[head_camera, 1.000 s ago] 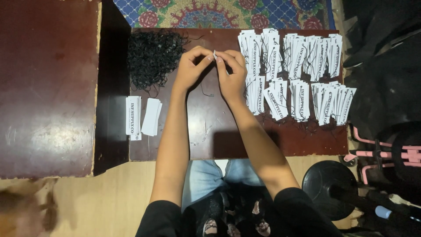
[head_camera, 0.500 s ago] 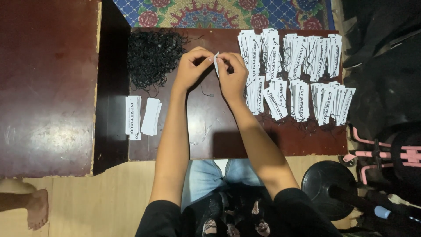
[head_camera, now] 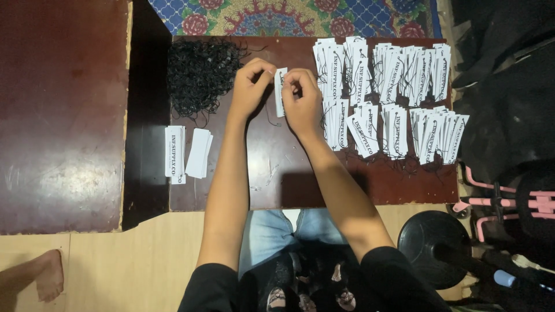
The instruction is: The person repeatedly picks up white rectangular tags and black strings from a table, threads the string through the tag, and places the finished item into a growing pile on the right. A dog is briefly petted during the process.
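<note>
Hands (head_camera: 277,92) pinch white tag (head_camera: 280,91) together.

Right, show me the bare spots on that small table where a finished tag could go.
Bare wood lies along the near edge of the small table, between the two plain tag stacks and the strung tag piles. The far left holds the black string heap. The right half is crowded. Left hand and right hand hold one tag.

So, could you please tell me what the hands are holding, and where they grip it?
A small white paper tag, upright: left hand pinches its top edge, right hand grips its right side.
</note>
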